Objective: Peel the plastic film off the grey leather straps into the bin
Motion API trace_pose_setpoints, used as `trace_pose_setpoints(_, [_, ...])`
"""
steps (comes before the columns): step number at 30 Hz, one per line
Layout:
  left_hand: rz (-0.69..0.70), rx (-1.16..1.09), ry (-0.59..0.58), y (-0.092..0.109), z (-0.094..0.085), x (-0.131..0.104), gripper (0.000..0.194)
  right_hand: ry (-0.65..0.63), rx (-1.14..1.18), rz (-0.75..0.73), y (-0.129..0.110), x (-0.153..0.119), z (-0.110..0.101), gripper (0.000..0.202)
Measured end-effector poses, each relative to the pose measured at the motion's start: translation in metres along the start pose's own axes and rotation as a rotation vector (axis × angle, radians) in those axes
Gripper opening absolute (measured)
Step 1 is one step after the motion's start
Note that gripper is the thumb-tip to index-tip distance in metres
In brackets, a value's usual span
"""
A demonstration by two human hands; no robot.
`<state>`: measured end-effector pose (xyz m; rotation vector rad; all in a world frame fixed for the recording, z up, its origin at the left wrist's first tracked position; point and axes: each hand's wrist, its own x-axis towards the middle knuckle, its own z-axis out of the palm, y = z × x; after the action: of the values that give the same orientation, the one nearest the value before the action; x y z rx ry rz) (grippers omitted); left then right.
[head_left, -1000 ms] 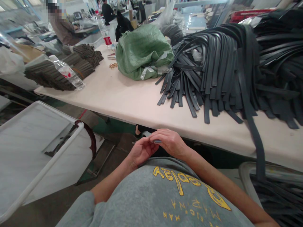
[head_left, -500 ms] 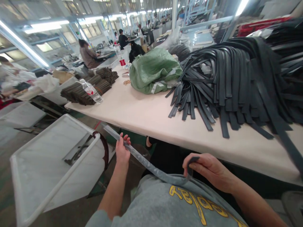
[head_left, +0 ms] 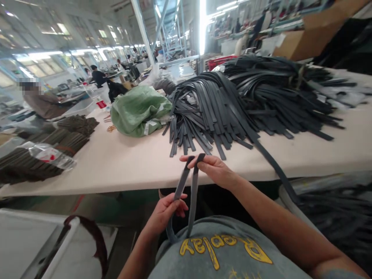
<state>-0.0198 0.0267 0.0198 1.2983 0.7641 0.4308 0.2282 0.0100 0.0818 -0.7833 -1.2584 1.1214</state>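
A dark grey strap (head_left: 194,195) hangs in a loop in front of my shirt, its two upper lengths side by side. My right hand (head_left: 215,168) pinches both lengths near their top ends, just in front of the table edge. Lower down, my left hand (head_left: 167,211) is closed around the left length, thumb against it. Beyond my hands, a large pile of similar dark straps (head_left: 215,104) lies on the table (head_left: 130,166), their ends fanned toward me. One long strap (head_left: 276,166) trails from the pile over the table's front edge.
A green sack (head_left: 139,110) sits left of the straps. Farther left, a plastic bottle (head_left: 54,157) lies on brown strip bundles (head_left: 69,135). A white bin (head_left: 20,232) stands at lower left. At right below the table, dark straps (head_left: 343,221) fill a container. People work in the background.
My view has turned right. My left hand has moved along the strap toward my right hand, which has risen. The strap, stretched between my hands before, is now folded with both ends together.
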Motion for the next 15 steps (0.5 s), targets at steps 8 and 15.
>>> trace_pose_setpoints(8, [0.238,0.056,-0.049,0.039,0.03,0.019,0.056,0.201,-0.094,-0.025,-0.017,-0.022,0.013,0.027])
trace_pose_setpoints(15, [0.16,0.298,-0.137,0.054,0.076,0.021,0.027,0.339,-0.232,-0.107,-0.049,-0.056,0.004,0.026])
